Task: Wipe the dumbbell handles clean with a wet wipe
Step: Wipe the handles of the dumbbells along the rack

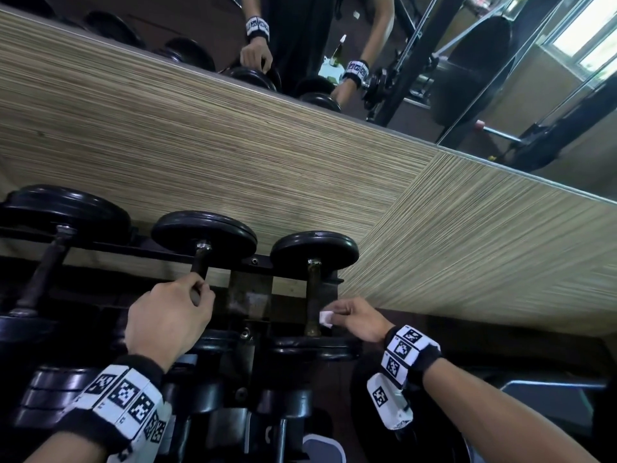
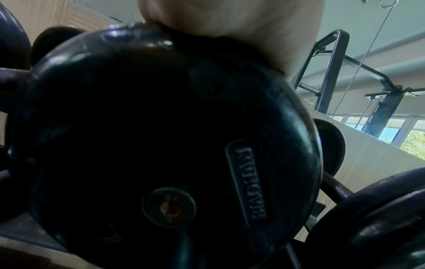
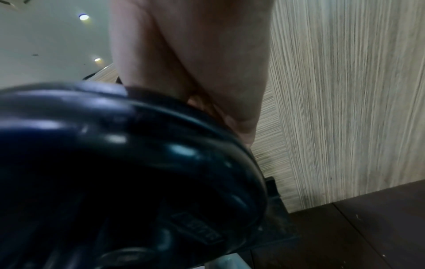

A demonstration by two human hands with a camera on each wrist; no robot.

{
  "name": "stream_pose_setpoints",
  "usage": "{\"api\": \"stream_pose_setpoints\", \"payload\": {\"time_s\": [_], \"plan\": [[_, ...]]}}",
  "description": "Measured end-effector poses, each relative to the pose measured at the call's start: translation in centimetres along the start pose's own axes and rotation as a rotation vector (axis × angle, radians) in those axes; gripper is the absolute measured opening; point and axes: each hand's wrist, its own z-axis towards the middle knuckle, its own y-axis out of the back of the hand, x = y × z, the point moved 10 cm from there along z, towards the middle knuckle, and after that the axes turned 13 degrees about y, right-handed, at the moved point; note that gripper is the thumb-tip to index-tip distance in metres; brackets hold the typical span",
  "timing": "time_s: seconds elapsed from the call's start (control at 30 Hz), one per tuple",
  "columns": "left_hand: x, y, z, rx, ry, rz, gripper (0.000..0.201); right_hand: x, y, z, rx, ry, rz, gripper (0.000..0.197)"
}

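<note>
Three black dumbbells lie on a dark rack (image 1: 250, 262) against a striped wall. My left hand (image 1: 173, 312) grips the handle (image 1: 199, 262) of the middle dumbbell near its front end. My right hand (image 1: 354, 317) pinches a small folded white wet wipe (image 1: 325, 318) against the lower right side of the right dumbbell's brownish handle (image 1: 313, 292). In the left wrist view the middle dumbbell's near plate (image 2: 161, 145) fills the frame, with my palm (image 2: 230, 27) above it. The right wrist view shows the right dumbbell's near plate (image 3: 115, 172) below my palm (image 3: 195, 63); the wipe is hidden there.
A third, larger dumbbell (image 1: 50, 248) lies at the left of the rack. More dumbbells (image 1: 233, 406) sit on a lower tier near my wrists. A mirror (image 1: 334, 45) above the striped wall panel (image 1: 233, 145) reflects me and gym machines. Dark floor (image 3: 368, 236) lies at the right.
</note>
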Motion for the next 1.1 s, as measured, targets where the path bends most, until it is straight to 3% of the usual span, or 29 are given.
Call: {"api": "stream_pose_setpoints", "payload": {"time_s": [0.13, 0.27, 0.47, 0.63, 0.7, 0.8, 0.87, 0.93, 1.03, 1.1], "plan": [[-0.1, -0.1, -0.2, 0.022, -0.002, -0.001, 0.015, 0.9, -0.6, 0.6, 0.007, -0.015, -0.062, 0.029], [-0.2, 0.1, -0.3, 0.005, -0.008, 0.000, 0.014, 0.2, -0.8, -0.1, 0.102, -0.020, -0.005, 0.018], [-0.2, 0.1, -0.3, -0.023, -0.019, -0.012, 0.013, -0.1, -1.1, 0.4, 0.080, -0.049, -0.023, 0.015], [0.0, 0.0, -0.2, -0.053, -0.040, -0.018, 0.013, -0.8, -1.0, 0.2, 0.213, -0.065, 0.011, 0.016], [0.2, -0.3, 0.0, -0.042, -0.033, -0.011, 0.014, -0.6, -0.3, 1.1, 0.173, -0.093, -0.019, 0.009], [0.2, -0.4, 0.0, -0.022, -0.024, -0.012, 0.015, 0.9, 2.5, 3.3, -0.102, -0.055, -0.030, 0.018], [0.1, -0.3, 0.0, -0.020, -0.012, -0.020, 0.015, 2.2, 3.9, 4.2, -0.204, 0.021, -0.088, 0.024], [0.1, -0.2, -0.1, -0.020, -0.006, -0.029, 0.014, 3.0, 4.0, 4.4, -0.222, 0.060, -0.120, 0.028], [0.1, -0.2, -0.1, -0.021, -0.012, -0.035, 0.015, 2.8, 3.3, 3.5, -0.222, 0.066, -0.084, 0.014], [0.1, -0.3, 0.0, -0.033, -0.017, -0.020, 0.016, 1.4, 2.0, 2.0, -0.100, -0.025, -0.042, 0.011]]}}
